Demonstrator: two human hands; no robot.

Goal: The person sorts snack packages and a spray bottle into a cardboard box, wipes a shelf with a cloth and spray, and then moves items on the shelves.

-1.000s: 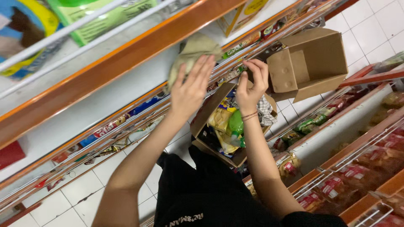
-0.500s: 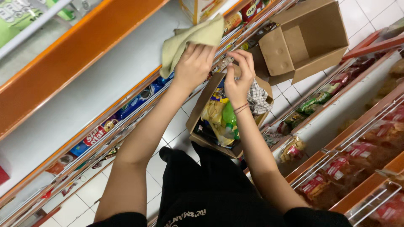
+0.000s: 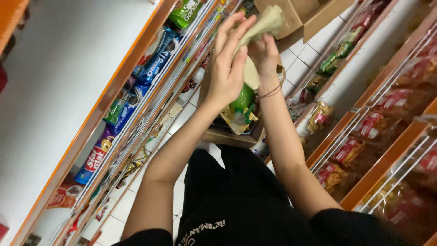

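Both hands have lifted off the white shelf since the earlier frames, carrying the cloth up with them, and the view has swung so the shelf now fills the left side. Fingers of the left hand are spread and only loosely curled, the palm pressed against the pale greenish-yellow cloth, fingertips reaching up along its folds. The right hand sits just behind it, fingers closed on the cloth's lower bunch; a thin bracelet circles that wrist. The cloth is held bunched between the two hands, in the air, up in the far middle of the view, its top edge overlapping the open cardboard box on the floor beyond. Below the hands another cardboard box holds snack packets, among them a green one. To the left, the bare white shelf with its orange edge runs near to far, with blue biscuit packets stacked under it. To the right, orange-edged shelves hold red-labelled snack bags. White floor tiles show between.
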